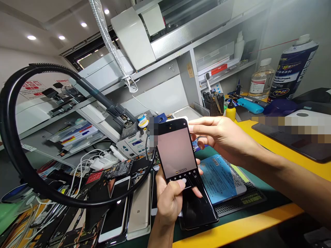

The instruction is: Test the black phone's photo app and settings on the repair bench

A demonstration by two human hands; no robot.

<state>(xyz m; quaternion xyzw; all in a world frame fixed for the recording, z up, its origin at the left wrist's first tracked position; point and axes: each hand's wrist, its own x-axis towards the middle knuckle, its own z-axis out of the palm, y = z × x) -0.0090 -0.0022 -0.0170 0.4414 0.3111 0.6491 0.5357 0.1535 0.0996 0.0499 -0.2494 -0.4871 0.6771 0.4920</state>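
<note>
My left hand (168, 199) is wrapped round a black smartphone (177, 150), which stands tilted toward me. Its thumb presses on the lower part of the lit screen, over a round white button. A plain pinkish picture with camera icons beneath fills the display. My right hand (217, 134) has its index and middle fingers stretched out to the phone's upper right edge; their tips reach the edge, and whether they go behind it is hidden. Below the held phone lies another glossy black phone (200, 210). Right of it a blue printed packet (219, 179) rests on a black perforated mat (240, 201).
Several phones, such as a gold one (139, 206) and a white-framed one (115, 210), crowd the left bench. A black flexible hose (23, 179) loops in front. A soldering station (133, 144), spray can (292, 69), clear bottle (261, 79) and yellow bottle (230, 112) stand behind.
</note>
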